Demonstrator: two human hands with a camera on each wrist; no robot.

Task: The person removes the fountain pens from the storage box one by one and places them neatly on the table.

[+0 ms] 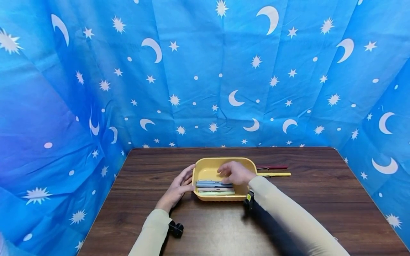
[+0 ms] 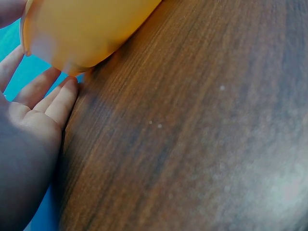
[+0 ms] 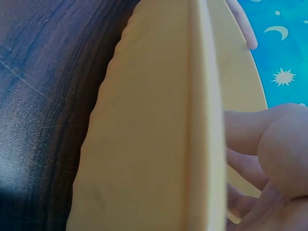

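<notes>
A yellow plastic basket (image 1: 221, 198) stands on the table with several pens lying side by side inside: blue-grey pens (image 1: 213, 184), a pale pinkish pen (image 1: 216, 190) and a pale green pen (image 1: 216, 193) nearest the front. My left hand (image 1: 177, 188) touches the basket's left end, its fingers spread along the outer wall and its thumb at the rim. Over the right part of the basket, my right hand (image 1: 238, 173) reaches in with loosely bent fingers above the pens. Nothing shows in its grasp; the near wall hides its fingertips in the right wrist view.
Right of the basket, a dark red pen (image 1: 277, 167) and a yellow pen (image 1: 278, 174) lie on the brown wooden table (image 1: 320, 199), partly behind the basket and right hand. A blue curtain (image 1: 205, 92) with moons and stars hangs behind the table's back edge.
</notes>
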